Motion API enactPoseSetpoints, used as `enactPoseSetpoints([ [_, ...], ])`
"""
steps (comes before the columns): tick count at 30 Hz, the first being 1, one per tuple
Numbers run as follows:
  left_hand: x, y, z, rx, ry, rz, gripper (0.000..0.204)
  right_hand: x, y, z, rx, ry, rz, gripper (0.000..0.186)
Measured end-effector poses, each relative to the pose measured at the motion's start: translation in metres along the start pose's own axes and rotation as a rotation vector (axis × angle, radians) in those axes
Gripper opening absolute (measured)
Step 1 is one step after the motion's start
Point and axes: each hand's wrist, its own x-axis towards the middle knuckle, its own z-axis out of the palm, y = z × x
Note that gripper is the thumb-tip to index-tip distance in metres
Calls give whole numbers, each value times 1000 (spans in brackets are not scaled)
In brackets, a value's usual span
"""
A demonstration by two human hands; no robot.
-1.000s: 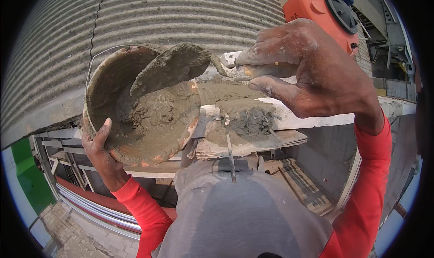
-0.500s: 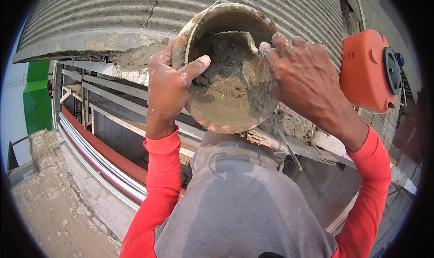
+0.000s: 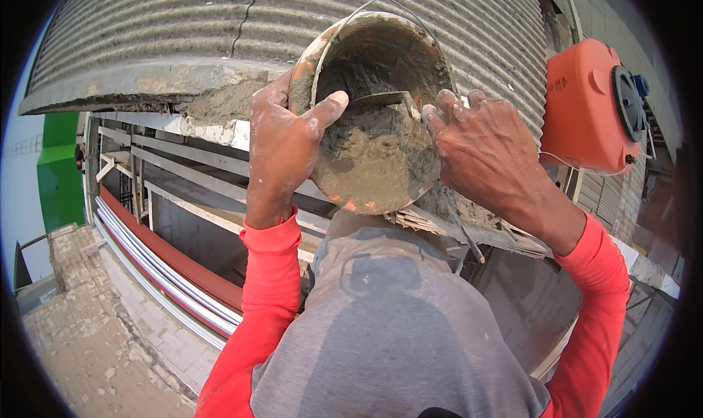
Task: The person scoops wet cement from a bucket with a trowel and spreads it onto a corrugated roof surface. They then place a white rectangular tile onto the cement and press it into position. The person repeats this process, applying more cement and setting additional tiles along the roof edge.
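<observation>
A mortar-smeared bucket (image 3: pixel 338 66) with a wire handle is tipped toward me over the ledge, wet grey mortar (image 3: pixel 366 169) inside. My left hand (image 3: pixel 285 147) grips its left rim, thumb over the edge. My right hand (image 3: pixel 483 154) is closed on a trowel at the bucket's right side; the trowel's mortar-covered blade (image 3: pixel 377 103) sits inside the bucket, its grip mostly hidden by my fingers.
A corrugated roof (image 3: pixel 168 30) lies beyond the bucket, with an orange tank (image 3: pixel 578 103) at right. A splintered board (image 3: pixel 410 220) and a thin rod (image 3: pixel 465 231) are under the bucket. Railings (image 3: pixel 168 150), long pipes (image 3: pixel 176 271) and paving (image 3: pixel 80 330) lie below at left.
Since a second ago the bucket has moved right and tilted toward me, and the trowel has gone down into it. In the last half second it has shifted only slightly.
</observation>
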Motion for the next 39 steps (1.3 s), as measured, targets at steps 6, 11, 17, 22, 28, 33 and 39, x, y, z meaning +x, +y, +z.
enactPoseSetpoints([
  [6, -14, -14, 4, 164, 83, 159, 38, 12, 21, 12, 81, -74, 65, 14],
  [11, -20, -20, 6, 16, 158, 148, 37, -5, 15, 32, 529, -363, 163, 21],
  [17, -24, -15, 5, 113, 149, 96, 44, -14, 1, 55, 862, -255, 151, 25],
  [22, -22, -18, 10, 59, 148, 109, 40, -3, 10, 70, 1170, -385, 152, 20],
  [28, -19, -27, -1, 105, 242, 152, 38, -2, 36, 43, 1186, -468, 154, 25],
  [33, -8, -38, -16, 48, 225, 177, 45, -31, 71, 33, 1149, -154, 94, 26],
  [39, -11, -53, -46, -344, 211, -32, 53, -88, 147, -4, 1050, -365, 215, 34],
])
